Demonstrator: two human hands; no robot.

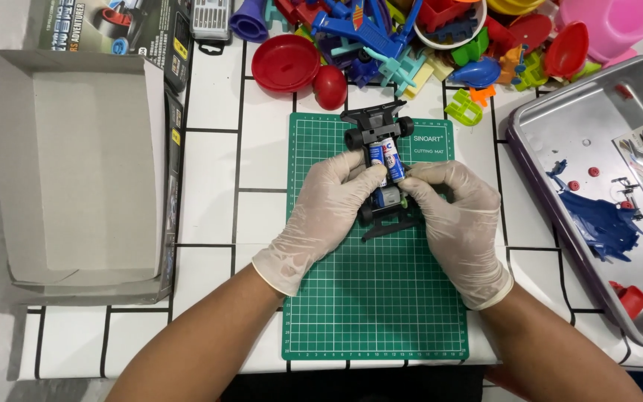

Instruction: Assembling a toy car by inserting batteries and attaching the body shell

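A small black toy car chassis with black wheels lies on a green cutting mat, its front pointing away from me. Two batteries with blue, white and red wrapping sit side by side in its middle. My left hand, in a pale glove, grips the chassis from the left, thumb against the batteries. My right hand, also gloved, holds the right side, fingertips on the batteries. The rear of the car is partly hidden under my fingers.
An open grey cardboard box lies at the left. A metal tray with blue and red plastic parts and a sticker sheet stands at the right. Colourful plastic toys, red bowls and a pink tub crowd the back edge.
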